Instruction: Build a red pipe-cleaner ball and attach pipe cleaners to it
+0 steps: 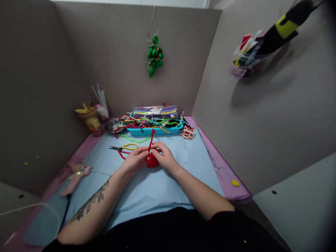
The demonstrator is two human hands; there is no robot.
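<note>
Underneath, blue cloth [155, 186]; around, grey partitions [115, 43].

Left forearm [100, 208] and right forearm [201, 193] converge

Both slant forward and inward. A leafy tattoo [99, 196] runs along the left one. The left grip [136, 158] pinches with thumb and fingertips; the right grip [164, 157] lies close beside it, back upward, fingers curled inward. Both wrists look nearly straight.

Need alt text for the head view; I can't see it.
A person's left hand and right hand hold a red piece over a blue cloth. Scissors lie beside the left hand, a pink glue gun farther left, and a blue tray of colourful strands behind.
</note>
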